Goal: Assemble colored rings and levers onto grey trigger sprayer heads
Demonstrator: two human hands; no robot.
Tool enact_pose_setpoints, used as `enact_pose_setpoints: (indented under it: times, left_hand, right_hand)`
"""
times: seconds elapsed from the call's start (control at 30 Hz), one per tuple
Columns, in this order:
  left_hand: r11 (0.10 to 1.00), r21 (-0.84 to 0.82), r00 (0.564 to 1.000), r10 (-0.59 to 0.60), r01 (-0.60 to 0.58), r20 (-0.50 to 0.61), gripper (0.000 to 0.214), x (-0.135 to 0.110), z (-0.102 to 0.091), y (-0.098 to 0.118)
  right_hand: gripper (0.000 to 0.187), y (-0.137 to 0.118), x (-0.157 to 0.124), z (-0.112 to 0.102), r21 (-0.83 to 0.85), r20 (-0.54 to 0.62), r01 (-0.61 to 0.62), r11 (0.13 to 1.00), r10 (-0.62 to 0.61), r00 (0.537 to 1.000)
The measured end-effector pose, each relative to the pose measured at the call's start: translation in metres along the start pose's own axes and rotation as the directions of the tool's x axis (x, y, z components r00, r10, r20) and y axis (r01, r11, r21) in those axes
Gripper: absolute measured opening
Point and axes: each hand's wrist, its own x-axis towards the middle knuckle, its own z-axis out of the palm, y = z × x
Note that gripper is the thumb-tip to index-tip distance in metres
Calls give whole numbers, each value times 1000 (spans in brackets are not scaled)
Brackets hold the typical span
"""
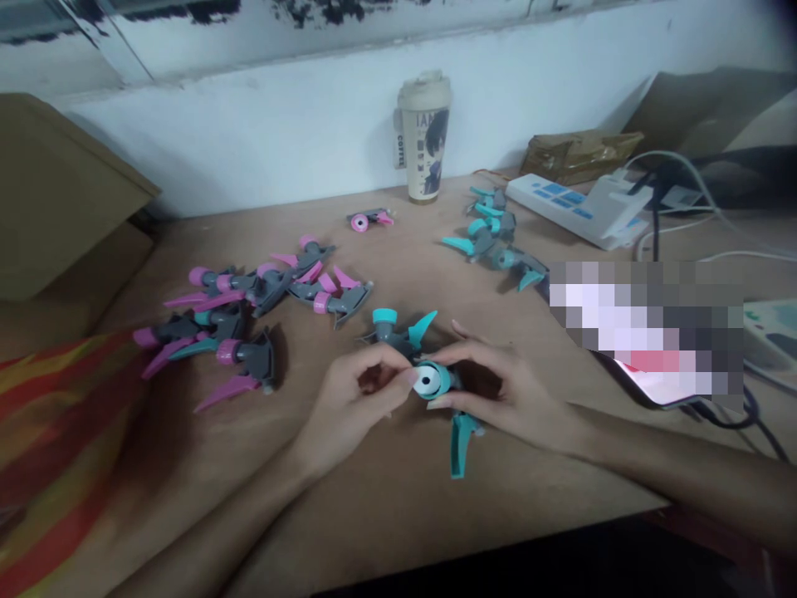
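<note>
A teal and grey trigger spray head (459, 444) is in my right hand (507, 386), its thumb and fingers closed around the teal collar. The collar's open end faces me, and its teal trigger points down toward the table's front edge. A white round washer (427, 381) with a dark centre hole sits at the collar's mouth. My left hand (354, 394) pinches the washer's left edge between thumb and forefinger. Just behind my hands lies another spray head (389, 328) with a teal collar and trigger.
Several pink and grey spray heads (267, 282) lie at left; one pink spray head (370, 219) lies farther back. Several teal spray heads (491, 241) are at back right, near a power strip (560, 203), cables and a phone (647, 357). A tumbler (425, 141) stands by the wall.
</note>
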Motion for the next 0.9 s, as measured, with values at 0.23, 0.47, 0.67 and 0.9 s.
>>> enact_pose_setpoints:
  times: [0.23,0.47,0.67,0.9]
  left_hand:
    - [981,166,982,123,-98,-142,12,-3,3,-7]
    - [936,263,963,260,-235,-67,3,-6,5,-6]
    - [943,273,974,216,-191,-63,10,-6,5,-5]
    - [918,325,963,262,-228,-65,4,-8,7,-4]
  right_hand:
    - [28,-1,0,1,4,4,7,1000,-8,1000]
    - [27,-2,0,-1,4,1,23,1000,-23,1000]
    - [29,-1,-1,0,0,-20,31,1000,-31,999]
    - [30,0,-2,1,7,-26,43,999,-43,999]
